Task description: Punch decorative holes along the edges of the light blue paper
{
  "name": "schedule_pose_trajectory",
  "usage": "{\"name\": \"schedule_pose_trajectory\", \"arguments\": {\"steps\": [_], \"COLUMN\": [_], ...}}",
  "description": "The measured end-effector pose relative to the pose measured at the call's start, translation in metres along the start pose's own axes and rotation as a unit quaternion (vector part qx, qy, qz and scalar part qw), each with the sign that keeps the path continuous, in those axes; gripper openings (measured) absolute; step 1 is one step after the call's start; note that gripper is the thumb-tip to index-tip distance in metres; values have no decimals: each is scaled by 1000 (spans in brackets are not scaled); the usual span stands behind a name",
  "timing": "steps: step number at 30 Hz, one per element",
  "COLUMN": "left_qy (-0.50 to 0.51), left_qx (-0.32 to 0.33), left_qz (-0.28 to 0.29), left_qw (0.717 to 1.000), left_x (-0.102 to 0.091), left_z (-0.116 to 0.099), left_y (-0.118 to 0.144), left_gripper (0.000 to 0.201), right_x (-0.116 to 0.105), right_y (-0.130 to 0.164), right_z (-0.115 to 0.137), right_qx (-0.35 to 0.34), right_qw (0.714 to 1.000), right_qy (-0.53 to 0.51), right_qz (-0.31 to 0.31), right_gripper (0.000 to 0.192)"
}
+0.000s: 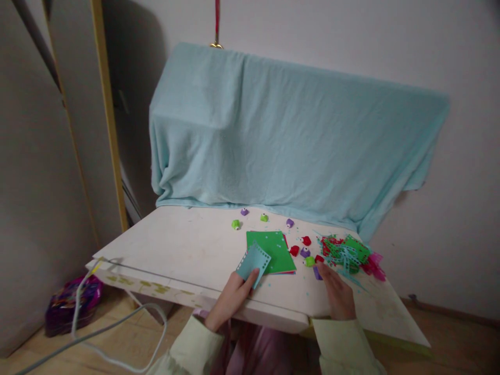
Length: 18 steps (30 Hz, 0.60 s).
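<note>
My left hand (231, 300) holds a small light-blue paper sheet (253, 262) with punched holes along its edges, lifted just above the white table's front edge (183, 289). My right hand (336, 294) rests on the table with its fingertips on a small purple punch (317, 272). Between the hands lies a green paper sheet (273, 250) on top of other coloured sheets. Small red (294, 250), green (309, 261) and purple (305, 252) punches sit beside it.
A heap of punched paper scraps (347, 255) in green, red, blue and pink lies at the right. More small punches (235, 224) sit further back. A light-blue cloth (281, 135) drapes something behind the table. A cable (113, 325) and a purple bag (70, 307) lie on the floor left.
</note>
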State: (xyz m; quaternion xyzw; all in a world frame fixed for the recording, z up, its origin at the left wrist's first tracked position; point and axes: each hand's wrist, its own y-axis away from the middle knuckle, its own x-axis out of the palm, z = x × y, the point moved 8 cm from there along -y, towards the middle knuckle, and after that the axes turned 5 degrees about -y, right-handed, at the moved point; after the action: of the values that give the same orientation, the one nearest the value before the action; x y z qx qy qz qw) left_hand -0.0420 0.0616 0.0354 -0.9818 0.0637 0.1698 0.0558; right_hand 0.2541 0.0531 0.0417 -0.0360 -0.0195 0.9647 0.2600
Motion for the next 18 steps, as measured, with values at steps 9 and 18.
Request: {"name": "schedule_pose_trajectory", "arguments": {"steps": [9,18], "left_qy": [-14,16], "left_qx": [11,10], "left_qz": [-4,-21], "left_qw": [1000,1000], "left_x": [2,-2], "left_z": [6,-1], "left_y": [-2,-1], "left_gripper": [37,36], "right_x": [-16,2], "right_y": [-7,-6], "right_z": [-10,-53], "right_qx": [8,248], "right_qw": [999,906], "right_qy": [-27,-342], "right_qz": [-41,39], "right_gripper": [47,28]}}
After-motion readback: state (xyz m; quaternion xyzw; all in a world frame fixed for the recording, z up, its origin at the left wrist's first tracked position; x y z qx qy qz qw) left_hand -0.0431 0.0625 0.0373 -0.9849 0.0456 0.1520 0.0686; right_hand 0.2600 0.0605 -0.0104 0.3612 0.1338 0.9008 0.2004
